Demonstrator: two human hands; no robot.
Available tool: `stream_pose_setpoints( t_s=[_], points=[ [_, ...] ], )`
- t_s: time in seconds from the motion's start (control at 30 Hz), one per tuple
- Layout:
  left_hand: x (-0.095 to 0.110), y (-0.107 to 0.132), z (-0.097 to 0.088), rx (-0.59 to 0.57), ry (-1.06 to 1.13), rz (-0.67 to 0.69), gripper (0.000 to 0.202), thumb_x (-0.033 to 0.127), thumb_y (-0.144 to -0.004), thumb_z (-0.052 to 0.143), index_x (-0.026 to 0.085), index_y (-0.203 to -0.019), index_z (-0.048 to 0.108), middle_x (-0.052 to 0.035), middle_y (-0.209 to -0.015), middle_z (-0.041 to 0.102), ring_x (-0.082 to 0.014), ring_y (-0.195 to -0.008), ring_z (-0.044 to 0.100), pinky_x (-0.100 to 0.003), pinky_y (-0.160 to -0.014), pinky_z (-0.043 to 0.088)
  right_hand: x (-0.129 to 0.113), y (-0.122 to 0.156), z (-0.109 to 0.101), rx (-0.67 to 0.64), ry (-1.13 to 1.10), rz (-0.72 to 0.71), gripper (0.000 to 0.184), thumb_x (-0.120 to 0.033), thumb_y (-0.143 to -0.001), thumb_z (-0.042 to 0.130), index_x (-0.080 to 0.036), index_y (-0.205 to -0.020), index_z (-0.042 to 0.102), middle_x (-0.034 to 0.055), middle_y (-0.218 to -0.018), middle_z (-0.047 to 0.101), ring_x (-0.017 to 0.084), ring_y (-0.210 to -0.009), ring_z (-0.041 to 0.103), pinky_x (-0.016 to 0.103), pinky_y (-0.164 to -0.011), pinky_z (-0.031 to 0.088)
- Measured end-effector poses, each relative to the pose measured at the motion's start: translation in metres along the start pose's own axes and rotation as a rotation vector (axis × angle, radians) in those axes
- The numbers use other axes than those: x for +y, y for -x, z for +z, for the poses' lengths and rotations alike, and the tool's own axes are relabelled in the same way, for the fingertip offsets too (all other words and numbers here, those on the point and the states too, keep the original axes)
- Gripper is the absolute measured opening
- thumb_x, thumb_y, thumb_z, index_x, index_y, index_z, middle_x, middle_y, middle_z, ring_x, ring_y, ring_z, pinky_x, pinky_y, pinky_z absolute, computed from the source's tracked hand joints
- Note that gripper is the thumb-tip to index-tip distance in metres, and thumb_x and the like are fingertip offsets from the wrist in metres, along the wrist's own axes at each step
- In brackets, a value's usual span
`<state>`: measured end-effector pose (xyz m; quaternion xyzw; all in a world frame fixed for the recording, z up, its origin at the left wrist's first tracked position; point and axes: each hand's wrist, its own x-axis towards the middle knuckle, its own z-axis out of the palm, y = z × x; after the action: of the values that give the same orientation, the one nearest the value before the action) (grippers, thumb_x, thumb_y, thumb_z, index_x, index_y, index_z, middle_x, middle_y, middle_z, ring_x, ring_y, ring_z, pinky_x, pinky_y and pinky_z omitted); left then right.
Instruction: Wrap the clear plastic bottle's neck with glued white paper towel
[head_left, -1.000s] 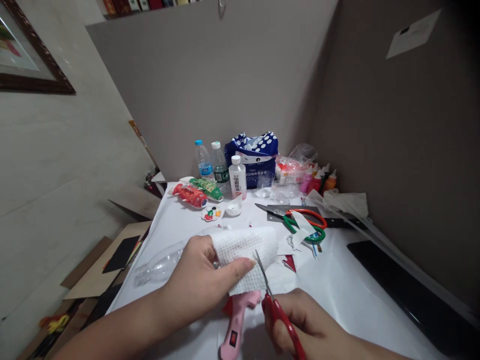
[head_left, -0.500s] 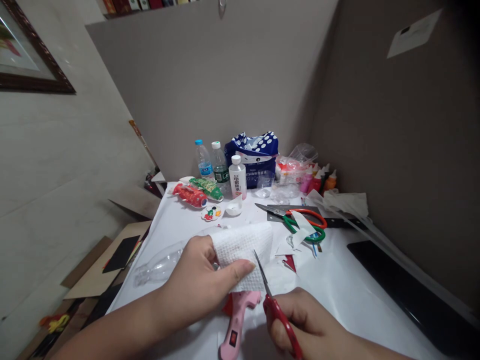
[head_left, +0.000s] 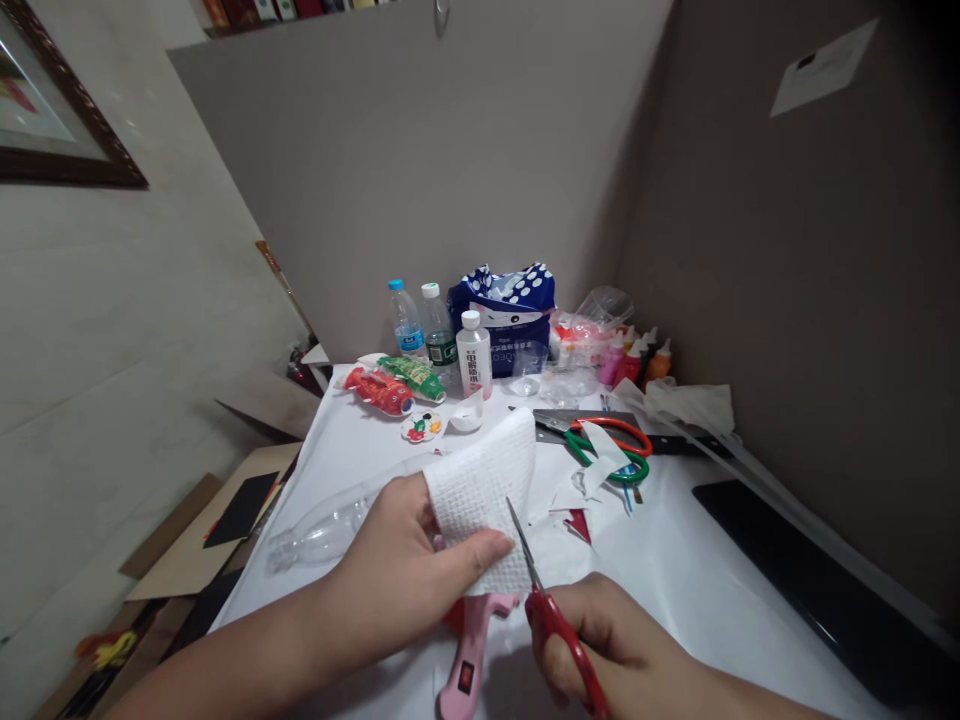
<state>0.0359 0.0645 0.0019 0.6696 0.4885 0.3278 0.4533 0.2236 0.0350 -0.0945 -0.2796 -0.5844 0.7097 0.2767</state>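
A white, dimpled paper towel (head_left: pixel 480 480) is gripped by my left hand (head_left: pixel 412 560), thumb on its near face. Red-handled scissors (head_left: pixel 559 640) are in my right hand (head_left: pixel 600 630), their blades pointing up and away at the towel's right part. Whether the blades are parted I cannot tell. Below the towel lies a pink hot glue gun (head_left: pixel 472 650), its upper end covered by the towel and my hand. Left of my left hand a clear plastic bottle (head_left: pixel 322 525) lies on its side, partly hidden by that hand.
Large scissors with red and green handles (head_left: pixel 641 465) lie by a knife (head_left: pixel 690 446) and paper scraps (head_left: pixel 600 455) on the right. Behind stand bottles (head_left: pixel 474 360), painted fish (head_left: pixel 379 390), a paint palette (head_left: pixel 422 427), a blue bag (head_left: pixel 517 335) and paint tubes (head_left: pixel 658 365).
The towel's upper part has tilted upright and folded in on the right, baring more of the table behind it. My right hand and the scissors have hardly moved.
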Motion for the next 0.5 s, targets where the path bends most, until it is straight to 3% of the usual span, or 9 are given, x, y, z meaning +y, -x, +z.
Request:
stream_pose_setpoints(
  t_s=[0.2,0.33,0.5],
  points=[
    [-0.008,0.001,-0.005,-0.066,0.003,0.024,0.017,0.024,-0.078,0.069,0.014,-0.091,0.07,-0.0039,-0.085,0.074,-0.0185,-0.079,0.066,-0.026,-0.071,0.052,-0.004,0.001,-0.001,-0.03,0.061,-0.084,0.029,-0.024,-0.086,0.053,-0.018,-0.059,0.042,-0.0074,-0.055,0.036,0.006,-0.052,0.029,0.019,-0.047,0.021],
    [-0.011,-0.003,-0.013,-0.196,0.186,0.087,0.032,0.032,-0.077,0.072,0.014,-0.103,0.07,-0.0067,-0.094,0.074,-0.0216,-0.088,0.066,-0.027,-0.077,0.051,-0.013,0.002,0.001,-0.019,0.064,-0.08,0.03,-0.028,-0.084,0.053,-0.019,-0.058,0.04,-0.0077,-0.053,0.032,0.006,-0.049,0.026,0.019,-0.044,0.02],
    [-0.015,-0.009,-0.018,-0.358,0.39,0.011,0.037,0.042,-0.085,0.062,0.011,-0.099,0.075,-0.009,-0.074,0.075,-0.0224,-0.07,0.069,-0.028,-0.063,0.049,-0.033,0.006,0.008,-0.044,0.076,0.038,0.038,-0.044,-0.082,0.061,-0.019,-0.06,0.043,-0.0067,-0.054,0.037,0.006,-0.049,0.03,0.019,-0.046,0.023]
  ],
)
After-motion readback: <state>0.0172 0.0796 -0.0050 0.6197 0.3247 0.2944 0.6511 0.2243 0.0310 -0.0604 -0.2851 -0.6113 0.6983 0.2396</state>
